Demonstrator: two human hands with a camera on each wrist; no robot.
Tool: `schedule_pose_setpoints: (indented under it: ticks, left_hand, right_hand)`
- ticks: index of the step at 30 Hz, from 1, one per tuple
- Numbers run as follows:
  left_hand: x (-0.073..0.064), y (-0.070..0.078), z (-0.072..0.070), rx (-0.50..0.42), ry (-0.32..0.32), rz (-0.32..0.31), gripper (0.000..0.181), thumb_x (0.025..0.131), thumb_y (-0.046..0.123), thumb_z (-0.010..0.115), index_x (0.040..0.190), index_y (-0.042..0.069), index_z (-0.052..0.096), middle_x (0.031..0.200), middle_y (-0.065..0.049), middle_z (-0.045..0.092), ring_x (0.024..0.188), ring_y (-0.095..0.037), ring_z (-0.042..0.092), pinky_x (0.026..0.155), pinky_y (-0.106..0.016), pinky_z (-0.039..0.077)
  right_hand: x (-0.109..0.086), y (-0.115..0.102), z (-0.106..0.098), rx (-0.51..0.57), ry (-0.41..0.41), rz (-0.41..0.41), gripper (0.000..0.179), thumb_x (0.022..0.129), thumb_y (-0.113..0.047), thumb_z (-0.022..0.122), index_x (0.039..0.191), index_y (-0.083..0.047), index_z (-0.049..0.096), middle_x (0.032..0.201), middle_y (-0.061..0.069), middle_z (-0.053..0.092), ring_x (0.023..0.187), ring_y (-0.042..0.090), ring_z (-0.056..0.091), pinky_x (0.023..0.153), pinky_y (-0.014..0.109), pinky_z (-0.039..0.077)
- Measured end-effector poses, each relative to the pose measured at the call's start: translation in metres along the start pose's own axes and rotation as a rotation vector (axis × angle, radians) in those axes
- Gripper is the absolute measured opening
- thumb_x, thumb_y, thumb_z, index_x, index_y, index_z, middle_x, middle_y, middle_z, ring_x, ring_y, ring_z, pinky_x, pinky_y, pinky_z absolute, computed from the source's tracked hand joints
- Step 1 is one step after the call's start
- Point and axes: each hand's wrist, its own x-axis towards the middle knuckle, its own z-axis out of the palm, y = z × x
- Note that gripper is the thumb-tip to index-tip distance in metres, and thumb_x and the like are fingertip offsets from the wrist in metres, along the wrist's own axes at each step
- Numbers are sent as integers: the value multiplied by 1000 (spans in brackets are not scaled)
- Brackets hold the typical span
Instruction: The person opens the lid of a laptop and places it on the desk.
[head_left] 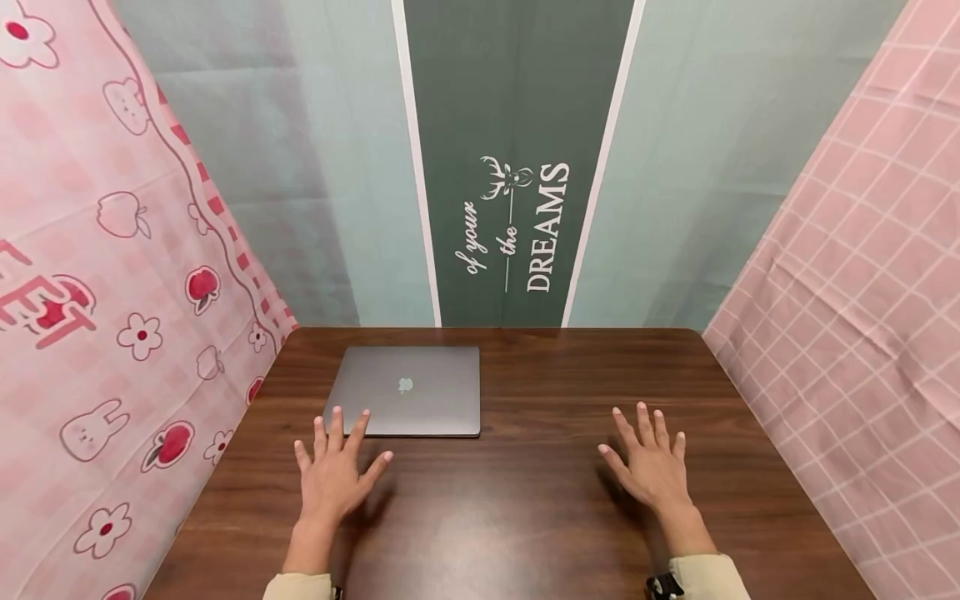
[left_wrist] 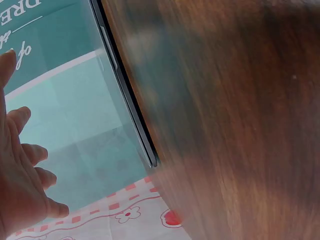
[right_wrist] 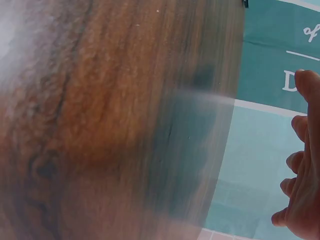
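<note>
Toward the back left of a brown wooden table (head_left: 540, 483), seeing a grey laptop (head_left: 420, 404) lying flat with its lid down and an apple mark (head_left: 406, 385) facing up. Hovering with the left hand (head_left: 332, 477) near the laptop's front left corner, spreading straight fingers and gripping nothing; overlapping the lid's edge in the head view, yet showing a gap in the left wrist view. Hovering likewise with the right hand (head_left: 654, 471) over bare wood, well apart from the laptop, spreading the fingers and leaving the grip loose. Wearing pale sleeves (head_left: 711, 577) and, at the right wrist, a black band (head_left: 663, 586). Facing a dark green panel (head_left: 517, 92) with white lettering (head_left: 548, 227) behind the table, and having pink patterned cloth (head_left: 150, 275) at left and pink checked cloth (head_left: 862, 292) at right.
</note>
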Motion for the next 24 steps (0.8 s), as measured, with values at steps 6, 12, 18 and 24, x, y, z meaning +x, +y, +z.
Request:
schedule_pose_setpoints:
  ticks: [6,12,18,24]
  left_hand:
    - [-1,1,-1,-10,24,5,79,84,67,47,146,20,33,149,-25,15,136,-44,1,96,-69,-5]
    - [-1,-1,-2,-18,41,2,79,83,64,52,144,16,35,147,-27,18,134,-47,7,97,-69,4]
    - [-3,-4,0,-13,74,10,77,82,60,57,139,11,41,143,-30,25,131,-49,18,96,-68,15]
    - [-4,-7,2,18,145,27,69,78,49,68,130,5,52,131,-30,42,119,-47,40,88,-66,30]
  right_hand:
    - [0,-1,2,-2,-21,5,70,92,-56,43,147,-17,28,151,22,11,137,40,0,98,68,-2]
    - [4,-7,3,-9,-20,-10,69,91,-56,45,147,-18,29,150,24,14,135,44,11,97,69,7]
    - [5,-14,4,-1,-9,-18,68,91,-54,48,143,-13,36,147,27,21,132,46,19,95,69,18]
    - [7,-22,6,-8,0,-28,62,90,-45,56,138,-8,45,145,29,24,127,48,27,91,67,28]
